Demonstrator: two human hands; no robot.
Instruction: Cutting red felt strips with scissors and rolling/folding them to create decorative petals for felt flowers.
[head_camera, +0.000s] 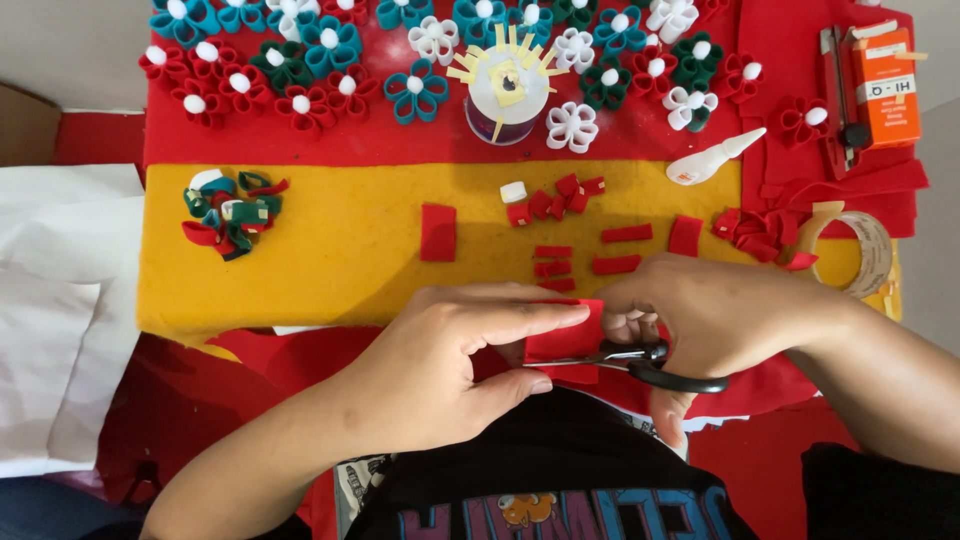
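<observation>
My left hand pinches a small red felt piece between thumb and forefinger, just in front of my chest. My right hand grips black-handled scissors, and their blades run leftward across the red piece. Both hands hover at the near edge of a yellow felt sheet. On that sheet lie several cut red felt strips, a red rectangle and a small white pompom.
Many finished felt flowers in red, teal, green and white cover the red felt at the back. A round jar with yellow strips stands among them. A glue bottle, tape roll, cutter and orange box lie right. Scraps lie left.
</observation>
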